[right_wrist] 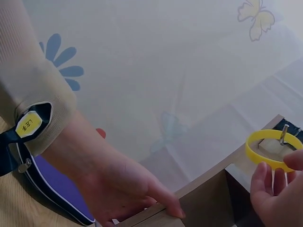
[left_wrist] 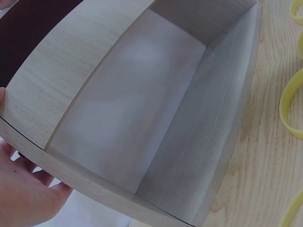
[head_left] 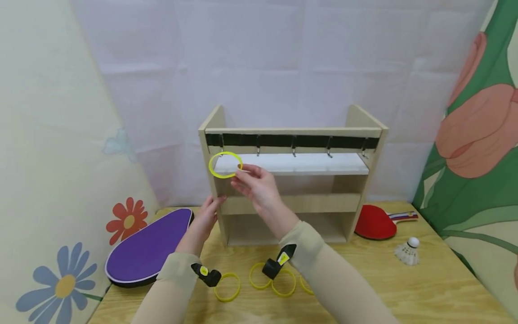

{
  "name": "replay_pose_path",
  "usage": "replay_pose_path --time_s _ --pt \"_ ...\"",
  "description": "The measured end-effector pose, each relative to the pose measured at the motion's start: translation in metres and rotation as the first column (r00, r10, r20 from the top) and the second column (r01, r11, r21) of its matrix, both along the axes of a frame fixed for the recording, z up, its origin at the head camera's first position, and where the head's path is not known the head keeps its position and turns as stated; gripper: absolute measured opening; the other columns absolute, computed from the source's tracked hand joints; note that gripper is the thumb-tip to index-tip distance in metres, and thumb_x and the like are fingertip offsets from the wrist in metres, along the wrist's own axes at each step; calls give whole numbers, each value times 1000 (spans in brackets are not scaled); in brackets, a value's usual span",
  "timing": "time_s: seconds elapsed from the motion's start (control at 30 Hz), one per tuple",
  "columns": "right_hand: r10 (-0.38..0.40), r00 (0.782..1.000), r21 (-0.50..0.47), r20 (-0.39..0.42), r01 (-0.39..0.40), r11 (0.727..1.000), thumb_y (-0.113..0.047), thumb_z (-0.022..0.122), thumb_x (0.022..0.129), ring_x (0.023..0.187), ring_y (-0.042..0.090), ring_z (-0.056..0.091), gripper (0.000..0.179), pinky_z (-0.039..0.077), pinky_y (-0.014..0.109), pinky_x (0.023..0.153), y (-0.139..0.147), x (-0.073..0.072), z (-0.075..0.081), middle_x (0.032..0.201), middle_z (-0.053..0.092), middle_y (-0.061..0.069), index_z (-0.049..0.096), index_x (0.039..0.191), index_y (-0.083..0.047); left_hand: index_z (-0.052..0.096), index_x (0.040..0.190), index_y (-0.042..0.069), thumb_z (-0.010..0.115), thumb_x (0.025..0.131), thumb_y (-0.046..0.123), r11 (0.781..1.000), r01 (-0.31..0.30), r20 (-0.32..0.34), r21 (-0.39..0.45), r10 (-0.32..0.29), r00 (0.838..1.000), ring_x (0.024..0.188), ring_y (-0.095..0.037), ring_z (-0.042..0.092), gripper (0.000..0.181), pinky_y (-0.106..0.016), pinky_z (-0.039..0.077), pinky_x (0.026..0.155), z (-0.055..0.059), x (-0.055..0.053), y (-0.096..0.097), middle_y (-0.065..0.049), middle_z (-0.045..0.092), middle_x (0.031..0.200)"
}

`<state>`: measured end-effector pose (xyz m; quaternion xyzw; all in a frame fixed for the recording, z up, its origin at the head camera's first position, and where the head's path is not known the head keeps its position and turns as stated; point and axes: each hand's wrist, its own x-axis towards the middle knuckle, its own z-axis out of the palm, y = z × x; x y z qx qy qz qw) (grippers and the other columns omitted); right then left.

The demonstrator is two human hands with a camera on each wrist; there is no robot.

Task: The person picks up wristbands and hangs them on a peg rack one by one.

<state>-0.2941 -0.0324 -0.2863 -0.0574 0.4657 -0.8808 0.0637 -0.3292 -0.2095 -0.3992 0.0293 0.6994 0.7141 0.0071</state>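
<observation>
My right hand pinches a yellow wristband between thumb and fingers, in front of the leftmost metal hook of a small wooden rack. In the right wrist view the wristband surrounds the hook in outline, with the hook's tip showing above its opening. At the rack's left side panel, my left hand grips the edge, thumb to the front and fingers along the outside. More hooks line the black strip to the right, with no bands on them.
Several yellow wristbands lie on the wooden table before the rack, partly behind my right forearm. A purple paddle case is at the left. To the right are a red table tennis paddle and a shuttlecock.
</observation>
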Motion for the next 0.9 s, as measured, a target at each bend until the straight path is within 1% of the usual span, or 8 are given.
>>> replay_pose_path --time_s 0.17,0.3,0.47,0.53,0.63,0.77,0.9 --pt "-10 1000 16 2 10 1000 6 63 91 75 13 67 26 58 23 72 -2 0 -3 94 65 8 60 117 4 34 148 10 43 103 22 1000 20 -3 15 -20 1000 106 0 50 47 -33 31 106 2 1 -1 20 57 105" --pt "-17 1000 49 -14 17 999 5 62 92 72 12 67 27 58 23 71 -4 -1 -5 92 64 8 60 118 6 34 147 12 43 103 21 999 25 -5 30 -25 1000 108 -1 49 46 -34 29 108 2 1 -1 21 57 104" --pt "-12 1000 73 -25 14 997 4 63 92 69 12 68 27 58 25 69 -6 -1 -7 86 65 5 61 119 8 32 148 13 42 103 20 999 20 4 37 -20 1000 113 -5 45 47 -35 28 110 1 0 -1 20 55 105" --pt "-7 1000 79 -15 8 997 2 64 93 70 12 69 28 59 25 70 -5 0 -7 87 67 6 62 120 6 31 149 12 42 103 21 999 22 7 34 -22 1000 116 -8 44 48 -37 26 112 2 1 -1 19 55 107" --pt "-1 1000 94 -2 1 996 0 65 92 74 14 71 28 59 26 73 -4 1 -7 96 70 10 64 120 3 29 152 12 42 103 21 999 27 9 25 -28 1000 122 -13 40 51 -40 24 115 3 2 -1 16 53 112" --pt "5 1000 114 9 -6 994 -3 67 92 78 15 72 28 59 28 77 -3 1 -6 107 70 15 65 120 0 27 153 13 42 103 22 999 29 13 21 -29 999 128 -18 37 52 -43 22 116 4 2 0 11 50 119" --pt "14 1000 110 5 -14 994 -1 66 92 78 14 71 29 58 28 78 -3 1 -6 105 70 13 64 121 1 28 152 12 41 103 23 1000 28 8 6 -28 1000 125 -18 39 51 -41 25 113 3 3 0 11 50 118"
